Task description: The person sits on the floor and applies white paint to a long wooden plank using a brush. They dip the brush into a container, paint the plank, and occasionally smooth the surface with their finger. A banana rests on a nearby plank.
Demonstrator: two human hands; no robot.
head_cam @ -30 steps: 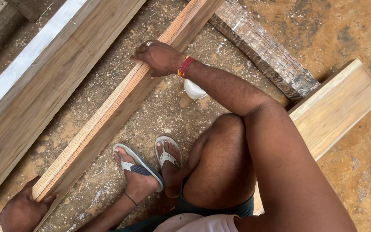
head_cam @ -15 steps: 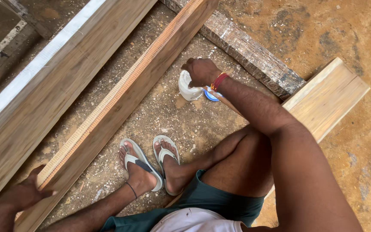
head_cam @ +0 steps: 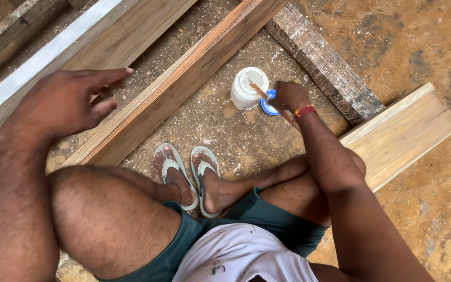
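Meanwhile, the right hand (head_cam: 289, 95) pinched a thin wooden stick (head_cam: 258, 90) into the round white tub (head_cam: 248, 88) at one o'clock, while the left hand (head_cam: 66, 102) hovered open-fingered over the ridged plank (head_cam: 184, 78).

Soft, even daylight (sharp throughout)

Tub (head_cam: 248, 87) is set on the ground just left of the right hand (head_cam: 289, 95), lid (head_cam: 268, 104) laid between them. Stick (head_cam: 257, 90) is held over the tub. Long plank (head_cam: 184, 78) is laid beyond the tub, just right of the raised left hand (head_cam: 63, 102). Short board (head_cam: 403, 133) is laid right of the right hand.
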